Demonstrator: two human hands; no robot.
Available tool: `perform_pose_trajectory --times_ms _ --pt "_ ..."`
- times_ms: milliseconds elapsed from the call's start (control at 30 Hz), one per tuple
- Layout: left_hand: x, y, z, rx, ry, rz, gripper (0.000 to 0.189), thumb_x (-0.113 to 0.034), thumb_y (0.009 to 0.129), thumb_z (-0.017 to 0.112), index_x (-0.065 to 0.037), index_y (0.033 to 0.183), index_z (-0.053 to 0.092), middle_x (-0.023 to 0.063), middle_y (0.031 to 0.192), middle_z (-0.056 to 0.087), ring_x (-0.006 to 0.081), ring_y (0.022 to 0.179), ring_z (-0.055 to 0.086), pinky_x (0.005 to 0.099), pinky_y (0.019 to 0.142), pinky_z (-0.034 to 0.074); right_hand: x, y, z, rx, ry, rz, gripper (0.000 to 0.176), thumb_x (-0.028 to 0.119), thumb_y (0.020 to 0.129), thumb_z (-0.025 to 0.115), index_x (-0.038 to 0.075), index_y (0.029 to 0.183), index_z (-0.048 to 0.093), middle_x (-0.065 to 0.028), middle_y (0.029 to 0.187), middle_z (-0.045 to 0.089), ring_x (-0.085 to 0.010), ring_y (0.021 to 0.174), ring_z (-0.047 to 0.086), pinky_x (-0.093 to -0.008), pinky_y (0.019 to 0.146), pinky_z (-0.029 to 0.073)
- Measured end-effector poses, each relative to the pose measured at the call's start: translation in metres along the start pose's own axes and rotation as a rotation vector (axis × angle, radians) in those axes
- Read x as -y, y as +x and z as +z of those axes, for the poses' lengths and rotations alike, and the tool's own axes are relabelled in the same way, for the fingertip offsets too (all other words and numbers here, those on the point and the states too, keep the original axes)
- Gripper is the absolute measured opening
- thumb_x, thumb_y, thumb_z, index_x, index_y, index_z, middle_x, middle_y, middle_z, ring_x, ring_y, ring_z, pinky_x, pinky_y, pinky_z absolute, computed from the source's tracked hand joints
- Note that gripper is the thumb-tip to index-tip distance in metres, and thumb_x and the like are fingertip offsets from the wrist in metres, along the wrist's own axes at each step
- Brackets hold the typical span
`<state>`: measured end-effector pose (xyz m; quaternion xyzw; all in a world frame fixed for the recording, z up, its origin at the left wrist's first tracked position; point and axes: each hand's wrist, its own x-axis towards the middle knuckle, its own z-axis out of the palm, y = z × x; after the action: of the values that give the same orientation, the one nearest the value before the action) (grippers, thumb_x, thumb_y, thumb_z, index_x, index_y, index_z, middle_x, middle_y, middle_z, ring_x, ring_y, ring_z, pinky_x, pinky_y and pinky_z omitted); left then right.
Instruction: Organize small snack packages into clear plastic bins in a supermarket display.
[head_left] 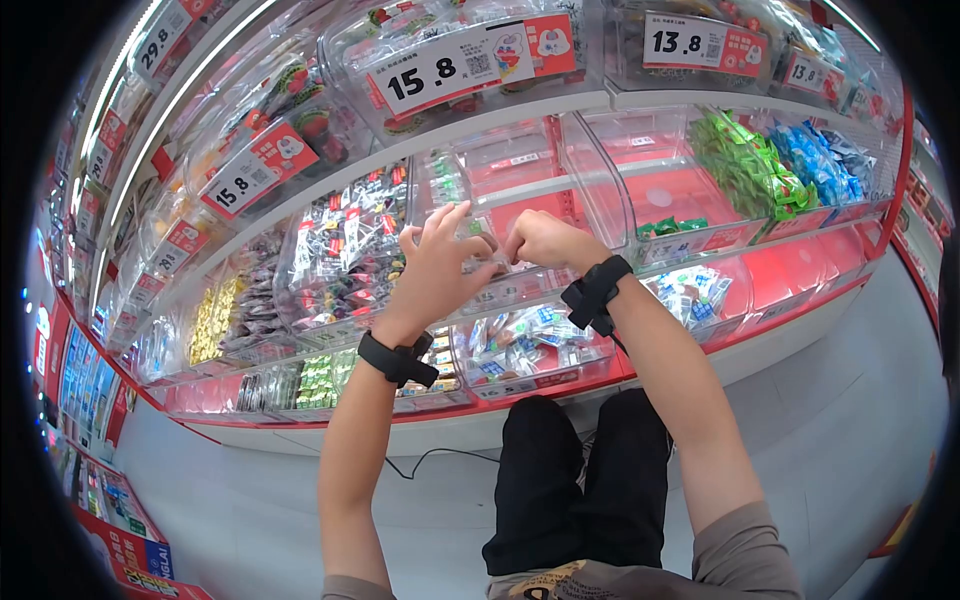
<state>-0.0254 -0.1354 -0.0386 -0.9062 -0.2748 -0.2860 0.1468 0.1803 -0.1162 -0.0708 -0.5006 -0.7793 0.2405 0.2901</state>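
My left hand (440, 262) is over the front of a clear plastic bin, thumb and forefinger pinched together while the other fingers fan upward. Close beside it, my right hand (553, 243) is closed, its fingertips pinching toward the left ones. Something small and partly see-through seems to sit between both sets of fingertips; it is too small and covered to name. Behind the hands lies the clear bin (515, 205), with green-wrapped pieces (445, 178) at its back left.
Clear bins hold dark and silver packets (345, 240), green packets (745, 165) and blue packets (825, 165). Below are white-and-blue packets (535, 345). Price signs (470, 68) front the upper shelf. A black cable (440, 452) crosses the floor by my legs.
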Motion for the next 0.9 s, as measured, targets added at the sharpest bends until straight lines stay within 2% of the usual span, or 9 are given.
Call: perform_pose_trajectory --times_ms 167,300,367,467,567,667,767,867,900 --pt "0.004 0.008 -0.005 0.159 -0.212 -0.029 0.018 -0.023 0.076 0.07 -0.011 0.088 0.065 0.0087 0.102 0.058 0.0221 0.099 0.054 0.0443 0.092 0.025 0.008 -0.002 -0.002 0.047 0.005 0.098 0.029 -0.002 0.07 0.049 0.0 0.086 0.072 -0.0196 0.089 0.069 -0.0292 0.086 0.067 -0.0381 0.079 0.051" --pt "0.001 0.012 -0.005 0.182 -0.319 -0.02 0.022 -0.023 0.078 0.064 -0.005 0.09 0.06 0.0105 0.093 0.057 0.0234 0.089 0.056 0.0423 0.091 0.028 0.001 0.004 -0.001 0.085 0.038 0.089 0.023 -0.002 0.07 0.052 -0.002 0.085 0.071 -0.0144 0.082 0.068 -0.0255 0.081 0.067 -0.0366 0.075 0.052" --pt "0.005 0.015 0.0 0.225 -0.169 0.061 0.025 -0.026 0.08 0.06 -0.003 0.09 0.059 0.0107 0.093 0.057 0.024 0.088 0.056 0.0428 0.09 0.03 0.0 0.005 -0.001 0.101 0.099 0.109 0.021 -0.001 0.071 0.052 -0.002 0.082 0.07 -0.0138 0.083 0.069 -0.0245 0.08 0.067 -0.0365 0.075 0.052" --pt "0.006 0.015 0.007 0.211 -0.062 0.108 0.031 -0.031 0.081 0.056 -0.002 0.09 0.06 0.0119 0.088 0.06 0.0255 0.083 0.057 0.045 0.089 0.033 -0.005 0.008 -0.001 -0.14 0.092 0.128 0.023 0.006 0.075 0.052 -0.001 0.085 0.07 -0.0173 0.087 0.069 -0.0283 0.087 0.067 -0.0394 0.078 0.051" --pt "0.0 0.016 0.008 0.206 -0.083 0.063 0.032 -0.034 0.083 0.056 -0.002 0.088 0.057 0.0136 0.076 0.059 0.0293 0.075 0.057 0.0445 0.088 0.032 -0.006 0.006 -0.004 -0.37 -0.093 0.37 0.028 0.015 0.077 0.057 0.001 0.099 0.068 -0.0176 0.092 0.068 -0.0293 0.091 0.066 -0.0417 0.079 0.051" --pt "-0.004 0.019 0.006 0.186 -0.055 0.064 0.035 -0.038 0.086 0.057 -0.003 0.079 0.056 0.0129 0.06 0.056 0.0306 0.063 0.056 0.0437 0.086 0.032 -0.021 0.008 0.002 -0.23 -0.781 0.444 0.041 0.022 0.076 0.061 0.003 0.112 0.062 -0.0201 0.098 0.067 -0.0318 0.094 0.065 -0.0432 0.08 0.051" --pt "-0.005 0.019 0.009 0.15 -0.037 0.082 0.036 -0.038 0.086 0.058 -0.004 0.075 0.057 0.0114 0.059 0.056 0.0288 0.06 0.055 0.0425 0.084 0.034 -0.037 0.013 0.007 -0.086 -0.603 0.424 0.046 0.024 0.076 0.063 0.005 0.118 0.059 -0.021 0.103 0.066 -0.0323 0.101 0.063 -0.0451 0.088 0.048" --pt "-0.003 0.017 0.015 0.055 -0.092 0.088 0.035 -0.037 0.085 0.06 -0.004 0.076 0.057 0.0113 0.06 0.055 0.0292 0.061 0.054 0.0413 0.083 0.034 -0.016 0.011 -0.012 0.176 -0.381 0.41 0.062 0.028 0.069 0.075 0.004 0.122 0.052 -0.0225 0.115 0.06 -0.0328 0.106 0.06 -0.0414 0.092 0.045" --pt "-0.003 0.017 0.016 0.063 -0.092 0.084 0.034 -0.037 0.085 0.06 -0.004 0.077 0.058 0.0114 0.06 0.055 0.029 0.062 0.054 0.0409 0.083 0.034 -0.019 0.011 -0.012 0.189 -0.386 0.421 0.06 0.027 0.068 0.076 0.004 0.12 0.055 -0.0218 0.114 0.061 -0.0327 0.106 0.06 -0.0409 0.091 0.046"
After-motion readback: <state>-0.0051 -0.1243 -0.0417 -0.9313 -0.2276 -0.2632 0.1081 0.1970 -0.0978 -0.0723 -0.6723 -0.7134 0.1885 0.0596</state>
